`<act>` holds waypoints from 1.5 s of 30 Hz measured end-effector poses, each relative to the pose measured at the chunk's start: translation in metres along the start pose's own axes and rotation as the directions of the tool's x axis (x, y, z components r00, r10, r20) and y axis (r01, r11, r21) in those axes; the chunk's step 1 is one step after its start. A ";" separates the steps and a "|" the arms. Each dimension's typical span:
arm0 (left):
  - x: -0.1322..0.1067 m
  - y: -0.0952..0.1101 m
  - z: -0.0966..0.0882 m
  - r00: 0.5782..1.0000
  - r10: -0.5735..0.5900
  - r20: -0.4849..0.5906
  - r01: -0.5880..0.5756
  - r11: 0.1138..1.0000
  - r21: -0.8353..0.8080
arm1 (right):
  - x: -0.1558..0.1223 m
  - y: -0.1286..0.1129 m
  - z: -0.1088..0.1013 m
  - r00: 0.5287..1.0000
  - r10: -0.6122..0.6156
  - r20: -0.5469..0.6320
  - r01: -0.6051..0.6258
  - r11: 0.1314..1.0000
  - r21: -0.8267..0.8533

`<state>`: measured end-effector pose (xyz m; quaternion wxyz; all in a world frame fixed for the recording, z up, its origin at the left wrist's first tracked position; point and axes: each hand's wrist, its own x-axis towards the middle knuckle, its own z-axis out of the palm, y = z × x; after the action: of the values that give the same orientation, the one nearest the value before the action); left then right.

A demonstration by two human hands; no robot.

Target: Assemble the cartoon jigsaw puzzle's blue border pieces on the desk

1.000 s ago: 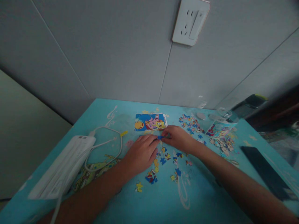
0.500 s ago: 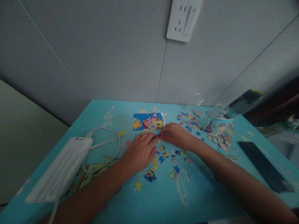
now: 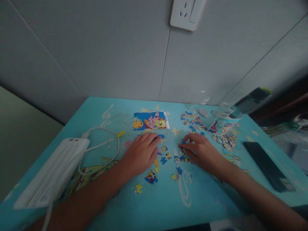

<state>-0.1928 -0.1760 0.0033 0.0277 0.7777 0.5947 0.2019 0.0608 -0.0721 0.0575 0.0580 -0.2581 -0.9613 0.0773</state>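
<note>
My left hand (image 3: 141, 152) rests palm down on the table, fingers bent and close together. Its fingertips press on a blue puzzle piece (image 3: 162, 137), partly hidden beneath them. To the right, my right hand (image 3: 199, 149) is lowered over a few loose pieces, thumb and forefinger pinched at a small dark puzzle piece (image 3: 181, 148). Between and below the hands lie scattered pieces: a blue one (image 3: 164, 160), a joined red, blue and yellow cluster (image 3: 151, 177), a yellow piece (image 3: 138, 188) and a blue-yellow pair (image 3: 178, 173). Beyond the left hand lies a cartoon picture card (image 3: 151, 121).
Piles of pieces (image 3: 192, 120) lie at the back right beside a clear container with a printed label (image 3: 222, 125). A dark flat slab (image 3: 267, 166) lies at right. On the left are a white power strip (image 3: 51, 173) and its looped cable (image 3: 119, 146).
My right hand has left the blue piece at my left fingertips and moved right to the loose pieces. My left hand stays in about the same place. The view has tilted down slightly.
</note>
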 end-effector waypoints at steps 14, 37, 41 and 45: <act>0.000 0.000 -0.001 1.000 0.006 -0.013 -0.006 1.000 -0.002 | -0.017 -0.022 0.015 0.998 0.053 0.018 -0.056 0.982 0.180; 0.000 0.002 0.000 1.000 0.008 -0.007 -0.007 0.999 0.047 | 0.074 -0.009 0.026 0.973 0.226 -0.041 -0.206 0.937 0.282; 0.001 0.003 -0.001 1.000 0.000 -0.002 0.000 1.000 0.031 | 0.075 -0.013 0.028 0.967 0.250 -0.050 -0.232 0.944 0.237; 0.001 0.003 -0.001 1.000 -0.003 -0.008 0.003 1.000 0.018 | 0.079 -0.014 0.031 0.961 0.275 -0.041 -0.259 0.938 0.230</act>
<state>-0.1899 -0.1762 0.0050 0.0189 0.7761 0.5978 0.1995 -0.0187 -0.0482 0.0348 0.1103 -0.3806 -0.8999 0.1821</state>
